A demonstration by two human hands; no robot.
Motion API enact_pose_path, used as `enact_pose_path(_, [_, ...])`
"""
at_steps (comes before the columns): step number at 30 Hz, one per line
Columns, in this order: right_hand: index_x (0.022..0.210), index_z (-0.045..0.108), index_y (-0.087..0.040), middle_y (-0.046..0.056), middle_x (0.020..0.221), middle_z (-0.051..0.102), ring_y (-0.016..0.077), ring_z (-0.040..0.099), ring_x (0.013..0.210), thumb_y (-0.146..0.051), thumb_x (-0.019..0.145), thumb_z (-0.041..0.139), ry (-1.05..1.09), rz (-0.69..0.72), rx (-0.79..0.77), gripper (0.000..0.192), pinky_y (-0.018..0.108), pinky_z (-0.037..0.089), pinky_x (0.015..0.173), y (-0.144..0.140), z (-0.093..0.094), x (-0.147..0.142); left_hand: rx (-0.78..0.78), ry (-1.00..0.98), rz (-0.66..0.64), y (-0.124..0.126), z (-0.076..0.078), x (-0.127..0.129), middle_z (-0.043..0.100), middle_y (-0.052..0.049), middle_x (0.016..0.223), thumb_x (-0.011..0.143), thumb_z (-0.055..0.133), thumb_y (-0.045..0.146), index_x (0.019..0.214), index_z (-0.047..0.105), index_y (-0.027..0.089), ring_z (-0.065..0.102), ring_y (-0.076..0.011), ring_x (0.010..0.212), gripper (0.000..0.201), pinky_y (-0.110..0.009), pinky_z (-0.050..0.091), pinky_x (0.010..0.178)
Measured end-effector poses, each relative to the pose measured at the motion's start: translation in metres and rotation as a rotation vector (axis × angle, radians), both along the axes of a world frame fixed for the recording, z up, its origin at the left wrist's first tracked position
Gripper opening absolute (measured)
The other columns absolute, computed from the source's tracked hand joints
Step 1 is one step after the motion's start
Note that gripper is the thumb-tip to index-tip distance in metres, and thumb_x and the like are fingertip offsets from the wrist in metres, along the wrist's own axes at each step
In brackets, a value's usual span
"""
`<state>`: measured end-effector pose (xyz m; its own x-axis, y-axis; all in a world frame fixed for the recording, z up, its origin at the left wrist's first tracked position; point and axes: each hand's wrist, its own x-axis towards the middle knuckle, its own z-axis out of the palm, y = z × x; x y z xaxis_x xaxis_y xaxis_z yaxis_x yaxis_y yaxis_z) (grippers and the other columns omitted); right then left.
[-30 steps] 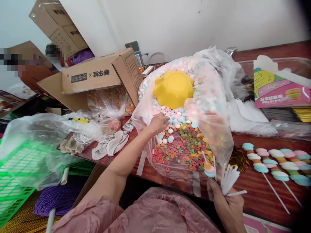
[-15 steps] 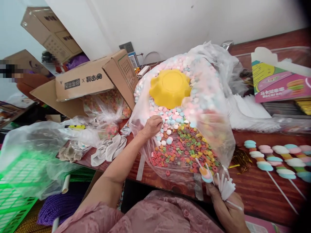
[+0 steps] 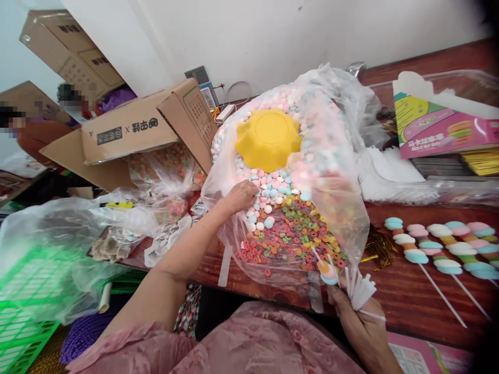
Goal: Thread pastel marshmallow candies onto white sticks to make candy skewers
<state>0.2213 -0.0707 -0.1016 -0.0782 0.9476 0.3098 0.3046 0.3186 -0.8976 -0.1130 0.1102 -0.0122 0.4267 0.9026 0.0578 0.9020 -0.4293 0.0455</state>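
Note:
My left hand (image 3: 241, 196) is closed at the edge of a heap of pink, white and blue marshmallow candies (image 3: 275, 184); its fingertips are hidden, so what they pinch does not show. My right hand (image 3: 356, 317) grips a bundle of white lollipop sticks (image 3: 362, 292). One stick in that hand carries an orange ring and a pink, white and blue candy (image 3: 328, 272). Below the marshmallows, colourful gummy rings (image 3: 292, 234) lie on the clear plastic bag (image 3: 351, 208). An upturned yellow scalloped bowl (image 3: 268, 137) rests on the marshmallow heap.
Finished-looking candy skewers (image 3: 417, 254) lie on the red-brown table (image 3: 405, 301) at right. Behind them are a Macaron box (image 3: 440, 124) and white sticks. An open carton (image 3: 128, 135) stands at left, above a green plastic basket (image 3: 27, 306). Two people are at far left.
The view has shifted slightly, so the scene sits a little further left and higher. My left hand stays at the marshmallows, and my right hand keeps its sticks.

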Motion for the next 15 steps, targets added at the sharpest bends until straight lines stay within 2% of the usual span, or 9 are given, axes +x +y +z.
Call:
enact_pose_path(3, [0.079,0.075,-0.022,-0.001,0.06,0.062,0.0139,0.053,0.049,-0.029,0.092,0.063,0.004,0.015,-0.014,0.018,0.023,0.044,0.048,-0.002,-0.009,0.002,0.008,-0.016,0.015,0.007,0.005,0.003,0.072,-0.011,0.092,0.072,0.058,0.009,0.077,0.069,0.017,0.062,-0.0249,0.096,0.014,-0.036,0.051,0.088])
enact_pose_path(6, [0.088,0.077,-0.022,0.0,0.065,0.066,0.0151,0.057,0.052,-0.029,0.093,0.062,0.002,0.007,-0.008,0.017,0.024,0.047,0.052,-0.003,-0.02,0.003,0.058,-0.064,0.054,0.005,0.003,0.005,0.072,-0.009,0.086,0.073,0.057,0.009,0.077,0.069,0.017,0.063,-0.0229,0.091,0.015,-0.034,0.052,0.086])
enact_pose_path(8, [0.095,0.077,-0.021,0.0,0.068,0.069,0.0166,0.061,0.054,-0.03,0.092,0.063,0.003,-0.013,0.01,0.017,0.024,0.051,0.054,-0.003,-0.023,0.003,0.103,-0.111,0.093,-0.002,0.0,0.005,0.071,-0.008,0.082,0.077,0.054,0.01,0.083,0.071,0.017,0.064,-0.0206,0.085,0.019,-0.032,0.052,0.082])
enact_pose_path(12, [0.102,0.077,-0.019,0.001,0.074,0.073,0.0169,0.066,0.06,-0.029,0.091,0.064,-0.01,-0.035,0.075,0.019,0.023,0.054,0.059,0.0,-0.017,0.001,0.167,-0.183,0.132,-0.023,-0.007,0.011,0.072,-0.008,0.094,0.083,0.05,0.012,0.111,0.07,0.016,0.064,-0.0187,0.086,0.035,-0.031,0.052,0.081])
enact_pose_path(15, [0.099,0.077,-0.018,0.001,0.073,0.073,0.0157,0.067,0.059,-0.026,0.092,0.062,-0.04,-0.006,0.167,0.018,0.022,0.055,0.059,0.003,-0.005,-0.003,0.056,-0.033,0.05,-0.034,-0.01,0.019,0.071,-0.013,0.099,0.083,0.05,0.011,0.099,0.073,0.014,0.063,-0.0243,0.097,0.028,-0.035,0.052,0.086])
